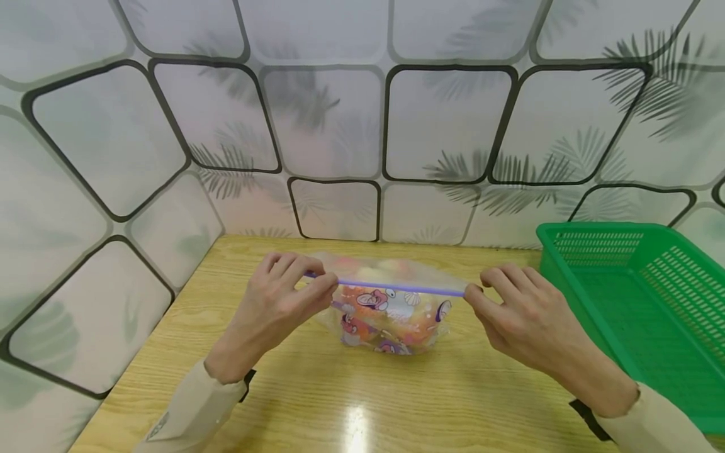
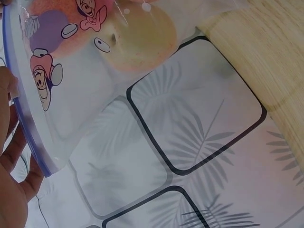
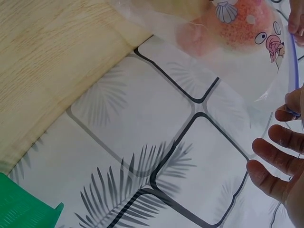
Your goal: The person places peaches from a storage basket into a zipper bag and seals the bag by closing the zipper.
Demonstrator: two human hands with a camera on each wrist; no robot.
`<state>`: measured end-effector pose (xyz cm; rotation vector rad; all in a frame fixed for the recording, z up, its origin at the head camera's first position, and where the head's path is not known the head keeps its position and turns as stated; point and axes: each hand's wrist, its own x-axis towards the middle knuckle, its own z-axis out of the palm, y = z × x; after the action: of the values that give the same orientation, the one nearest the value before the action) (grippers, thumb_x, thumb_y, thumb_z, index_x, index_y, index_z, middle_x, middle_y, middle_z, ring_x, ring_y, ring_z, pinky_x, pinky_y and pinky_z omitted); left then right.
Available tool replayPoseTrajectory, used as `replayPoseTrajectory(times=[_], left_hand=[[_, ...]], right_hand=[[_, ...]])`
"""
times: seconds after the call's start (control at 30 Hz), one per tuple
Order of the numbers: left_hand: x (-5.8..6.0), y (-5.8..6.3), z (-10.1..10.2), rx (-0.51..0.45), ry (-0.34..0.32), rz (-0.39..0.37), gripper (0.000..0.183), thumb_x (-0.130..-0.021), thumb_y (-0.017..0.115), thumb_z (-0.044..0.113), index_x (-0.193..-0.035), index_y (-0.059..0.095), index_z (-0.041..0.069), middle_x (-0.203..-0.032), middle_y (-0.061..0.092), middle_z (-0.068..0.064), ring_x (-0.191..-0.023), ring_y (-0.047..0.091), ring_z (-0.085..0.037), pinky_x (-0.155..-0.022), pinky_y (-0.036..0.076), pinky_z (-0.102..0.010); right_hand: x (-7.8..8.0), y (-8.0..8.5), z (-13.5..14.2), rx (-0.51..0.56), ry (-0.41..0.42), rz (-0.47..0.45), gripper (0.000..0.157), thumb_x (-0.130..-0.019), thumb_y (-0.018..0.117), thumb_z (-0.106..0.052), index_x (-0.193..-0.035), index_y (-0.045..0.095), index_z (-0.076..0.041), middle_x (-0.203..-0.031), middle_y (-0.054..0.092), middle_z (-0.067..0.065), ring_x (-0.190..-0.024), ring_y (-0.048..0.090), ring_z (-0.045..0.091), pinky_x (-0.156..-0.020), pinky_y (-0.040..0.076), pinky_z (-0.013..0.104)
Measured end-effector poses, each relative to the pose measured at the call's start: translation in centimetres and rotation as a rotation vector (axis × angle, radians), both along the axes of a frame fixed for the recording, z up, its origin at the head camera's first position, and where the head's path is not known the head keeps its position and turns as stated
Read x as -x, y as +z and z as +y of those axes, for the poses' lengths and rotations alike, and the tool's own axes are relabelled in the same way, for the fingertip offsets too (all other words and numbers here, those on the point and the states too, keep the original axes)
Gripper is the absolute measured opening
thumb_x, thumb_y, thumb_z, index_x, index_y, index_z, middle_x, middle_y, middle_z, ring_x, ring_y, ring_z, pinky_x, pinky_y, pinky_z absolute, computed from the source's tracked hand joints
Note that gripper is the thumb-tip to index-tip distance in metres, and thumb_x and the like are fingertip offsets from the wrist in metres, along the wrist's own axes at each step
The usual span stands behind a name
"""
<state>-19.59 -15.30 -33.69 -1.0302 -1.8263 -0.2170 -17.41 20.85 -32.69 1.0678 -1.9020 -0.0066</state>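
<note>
A clear zip bag (image 1: 391, 314) with cartoon prints and a purple zip strip (image 1: 396, 289) hangs between the two hands above the wooden table. Inside it are several round orange and yellow fruits, which look like peaches or apples; the yellowish fruit (image 2: 142, 38) shows best in the left wrist view. My left hand (image 1: 289, 296) pinches the strip near its left end with thumb and fingers. At the other end my right hand (image 1: 515, 308) grips the strip's corner between thumb and index finger, its other fingers (image 3: 270, 180) loosely bent away from the bag.
To the right stands a green plastic basket (image 1: 583, 302) with slotted walls, close to the right forearm. The light wooden table (image 1: 317, 402) meets a patterned wall covering (image 1: 334, 126) at the back and on the left.
</note>
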Motion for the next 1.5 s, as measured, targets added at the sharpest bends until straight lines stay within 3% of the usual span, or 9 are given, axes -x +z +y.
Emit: replayPoseTrajectory(times=[0.13, 0.3, 0.77, 0.93, 1.13, 1.37, 1.5], left_hand=[[-0.22, -0.02, -0.03, 0.004, 0.002, -0.01, 0.016, -0.104, 0.056, 0.017, -0.097, 0.071, 0.015, -0.094, 0.066, -0.004, -0.08, 0.061, -0.023, -0.067, 0.049, -0.04], [-0.5, -0.03, -0.05, 0.007, 0.008, -0.02, 0.005, -0.097, 0.067, 0.013, -0.1, 0.07, 0.015, -0.095, 0.067, -0.005, -0.081, 0.062, -0.024, -0.069, 0.05, -0.041], [-0.76, -0.05, -0.23, 0.01, 0.02, -0.031, 0.008, -0.093, 0.074, 0.014, -0.101, 0.07, 0.014, -0.096, 0.066, -0.005, -0.082, 0.062, -0.024, -0.071, 0.051, -0.042], [-0.68, -0.05, -0.27, 0.005, 0.025, -0.018, 0.004, -0.099, 0.067, 0.017, -0.099, 0.07, 0.015, -0.094, 0.066, -0.005, -0.082, 0.062, -0.024, -0.071, 0.051, -0.042], [-0.65, -0.04, -0.32, 0.002, 0.029, -0.004, 0.018, -0.105, 0.057, 0.022, -0.097, 0.071, 0.015, -0.093, 0.065, -0.005, -0.081, 0.061, -0.024, -0.07, 0.051, -0.042], [-0.63, 0.07, -0.42, -0.007, 0.022, 0.002, 0.003, -0.095, 0.07, 0.014, -0.097, 0.071, 0.014, -0.093, 0.066, -0.005, -0.081, 0.062, -0.024, -0.07, 0.051, -0.042], [-0.59, 0.11, -0.49, -0.011, 0.022, 0.014, 0.007, -0.091, 0.074, 0.012, -0.097, 0.072, 0.015, -0.092, 0.065, -0.004, -0.08, 0.062, -0.023, -0.07, 0.052, -0.043]], right_hand=[[-0.15, -0.12, 0.27, -0.013, -0.015, -0.012, 0.03, -0.107, 0.038, -0.015, -0.091, 0.062, -0.006, -0.083, 0.057, 0.012, -0.073, 0.053, 0.031, -0.056, 0.047, 0.044], [-0.25, -0.23, 0.39, -0.017, -0.016, -0.012, 0.028, -0.106, 0.04, -0.014, -0.091, 0.062, -0.006, -0.084, 0.058, 0.013, -0.074, 0.054, 0.031, -0.057, 0.048, 0.044], [-0.32, -0.21, 0.28, 0.025, 0.021, -0.005, 0.029, -0.106, 0.039, -0.013, -0.089, 0.061, -0.006, -0.082, 0.058, 0.014, -0.072, 0.053, 0.033, -0.054, 0.047, 0.047], [-0.39, -0.22, 0.33, 0.019, 0.012, -0.011, 0.031, -0.107, 0.037, -0.015, -0.089, 0.061, -0.007, -0.082, 0.058, 0.013, -0.072, 0.054, 0.032, -0.054, 0.047, 0.047], [-0.4, -0.19, 0.37, 0.022, 0.006, -0.016, 0.031, -0.107, 0.037, -0.015, -0.089, 0.061, -0.007, -0.083, 0.058, 0.013, -0.071, 0.053, 0.032, -0.053, 0.047, 0.046], [-0.37, -0.12, 0.42, 0.017, -0.009, -0.01, 0.031, -0.107, 0.037, -0.016, -0.088, 0.061, -0.008, -0.082, 0.058, 0.013, -0.071, 0.053, 0.031, -0.053, 0.047, 0.045], [-0.37, -0.09, 0.45, 0.008, -0.019, -0.009, 0.029, -0.106, 0.039, -0.015, -0.089, 0.061, -0.008, -0.083, 0.058, 0.013, -0.071, 0.053, 0.031, -0.054, 0.047, 0.044]])
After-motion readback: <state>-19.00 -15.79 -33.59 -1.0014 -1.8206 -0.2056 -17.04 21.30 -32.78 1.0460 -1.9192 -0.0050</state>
